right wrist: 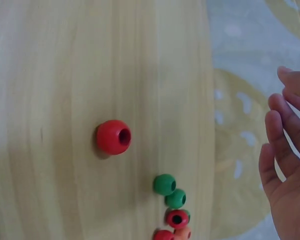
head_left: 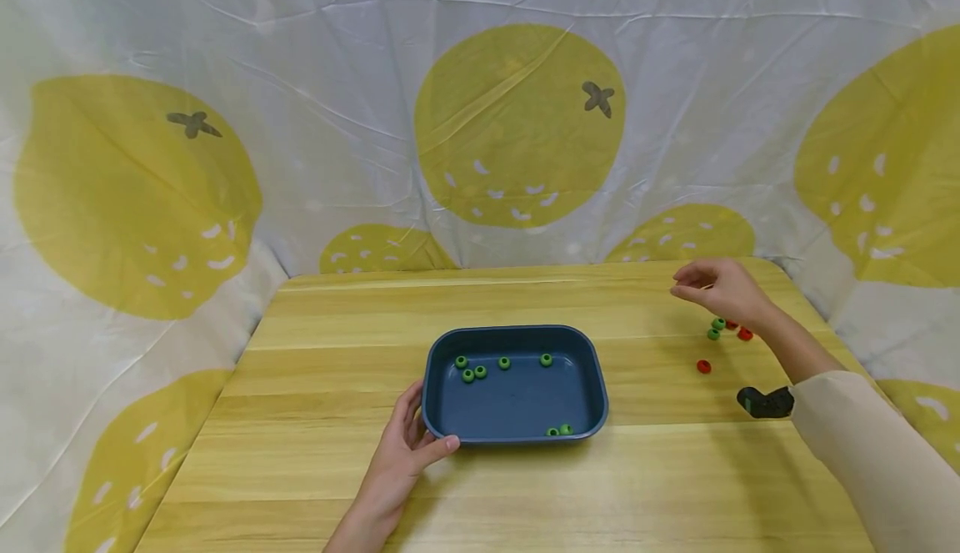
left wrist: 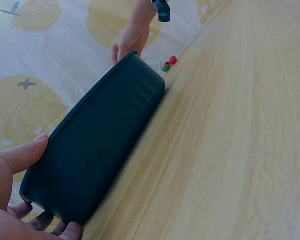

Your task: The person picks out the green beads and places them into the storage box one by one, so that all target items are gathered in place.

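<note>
My left hand (head_left: 393, 461) grips the front left corner of a dark blue plastic tray (head_left: 517, 407), thumb at the rim and fingers around the outer side. Several green beads (head_left: 504, 363) lie scattered on the tray's floor. To the right, my right hand (head_left: 723, 290) is raised over the table, fingers loosely bent, with nothing visible between them. Near it sits a small group of beads: green ones (right wrist: 164, 184), red ones (right wrist: 177, 219) and an orange one (right wrist: 184, 233). One red bead (right wrist: 112, 137) lies apart from this group.
The tray and loose beads are on a light wooden table (head_left: 322, 403). A white cloth (head_left: 337, 119) printed with large yellow fruit hangs behind and beside it. A black device (head_left: 765, 403) is at the right wrist, by the beige sleeve (head_left: 877, 444).
</note>
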The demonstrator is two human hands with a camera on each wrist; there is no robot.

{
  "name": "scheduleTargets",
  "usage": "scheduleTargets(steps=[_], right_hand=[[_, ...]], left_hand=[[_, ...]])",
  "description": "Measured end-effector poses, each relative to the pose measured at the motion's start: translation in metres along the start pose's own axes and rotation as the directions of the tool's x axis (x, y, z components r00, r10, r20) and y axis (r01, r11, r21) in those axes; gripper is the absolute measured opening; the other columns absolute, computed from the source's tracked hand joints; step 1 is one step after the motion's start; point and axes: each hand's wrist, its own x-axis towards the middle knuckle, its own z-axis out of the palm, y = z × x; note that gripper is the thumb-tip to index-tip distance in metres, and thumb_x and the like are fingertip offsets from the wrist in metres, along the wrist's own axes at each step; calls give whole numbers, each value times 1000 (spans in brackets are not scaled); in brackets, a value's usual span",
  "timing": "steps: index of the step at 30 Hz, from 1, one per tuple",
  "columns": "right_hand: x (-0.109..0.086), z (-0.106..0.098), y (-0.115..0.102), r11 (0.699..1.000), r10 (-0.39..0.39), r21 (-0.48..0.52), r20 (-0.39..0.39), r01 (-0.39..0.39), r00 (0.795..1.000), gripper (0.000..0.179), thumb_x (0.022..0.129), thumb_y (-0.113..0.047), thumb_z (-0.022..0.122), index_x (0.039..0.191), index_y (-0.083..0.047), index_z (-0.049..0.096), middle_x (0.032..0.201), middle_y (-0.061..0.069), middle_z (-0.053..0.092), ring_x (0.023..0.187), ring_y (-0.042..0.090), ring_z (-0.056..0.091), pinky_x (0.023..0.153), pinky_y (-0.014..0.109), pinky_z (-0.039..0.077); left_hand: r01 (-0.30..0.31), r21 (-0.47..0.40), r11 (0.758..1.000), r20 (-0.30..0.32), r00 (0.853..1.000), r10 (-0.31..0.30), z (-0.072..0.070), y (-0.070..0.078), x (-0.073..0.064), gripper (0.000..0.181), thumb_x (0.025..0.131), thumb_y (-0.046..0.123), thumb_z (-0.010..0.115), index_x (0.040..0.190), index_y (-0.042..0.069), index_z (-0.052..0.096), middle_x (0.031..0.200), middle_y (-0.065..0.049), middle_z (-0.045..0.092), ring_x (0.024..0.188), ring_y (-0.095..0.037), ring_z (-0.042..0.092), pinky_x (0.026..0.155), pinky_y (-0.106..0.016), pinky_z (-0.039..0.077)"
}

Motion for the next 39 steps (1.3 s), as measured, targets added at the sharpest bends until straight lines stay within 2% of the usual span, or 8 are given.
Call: scheduleTargets(steps=[7, 16, 26, 31, 39], right_hand=[[-13, 4, 14, 999, 34, -3, 4, -34, 999, 41, 101, -30, 71, 123, 4, 69, 109, 14, 72, 100, 34, 66, 78, 38, 54], [-30, 13, 39, 996, 80, 29, -21, -79, 997, 40, 99, -30, 73, 121, 3, 71, 118, 21, 69, 102, 36, 66, 72, 29, 55], [-46, 19, 55, 993, 118, 23, -45, -117, 992, 35, 98, -27, 74, 118, 2, 72, 104, 12, 73, 90, 20, 67, 71, 23, 52], [-50, 21, 61, 995, 102, -14, -66, -103, 993, 33, 98, -28, 75, 114, 1, 74, 98, 7, 74, 85, 16, 65, 69, 23, 50], [-53, 23, 67, 992, 41, -121, -44, -46, 998, 25, 95, -22, 78, 109, -1, 75, 93, 3, 73, 84, 22, 66, 71, 32, 53]], left_hand=[[-11, -8, 1000, 6, 1000, 11, 0, 0, -1, 94, 87, 2, 82, 162, 14, 26, 168, -10, 25, 152, -33, 26, 121, -50, 25], [-11, -5, 1000, 1, 1000, 11, 1, 2, -2, 94, 87, 2, 82, 162, 13, 26, 167, -10, 26, 151, -33, 27, 120, -49, 24], [-11, -1, 1000, 4, 1000, 11, 1, 2, -1, 94, 87, 2, 82, 162, 13, 26, 168, -10, 24, 152, -34, 25, 121, -50, 24], [-10, -9, 1000, 6, 1000, 10, 1, 2, -2, 94, 87, 2, 82, 162, 14, 26, 168, -9, 25, 152, -33, 26, 120, -49, 25], [-10, -18, 1000, 8, 1000, 10, 1, 1, -1, 94, 87, 1, 82, 162, 14, 26, 167, -9, 25, 152, -32, 27, 121, -49, 25]])
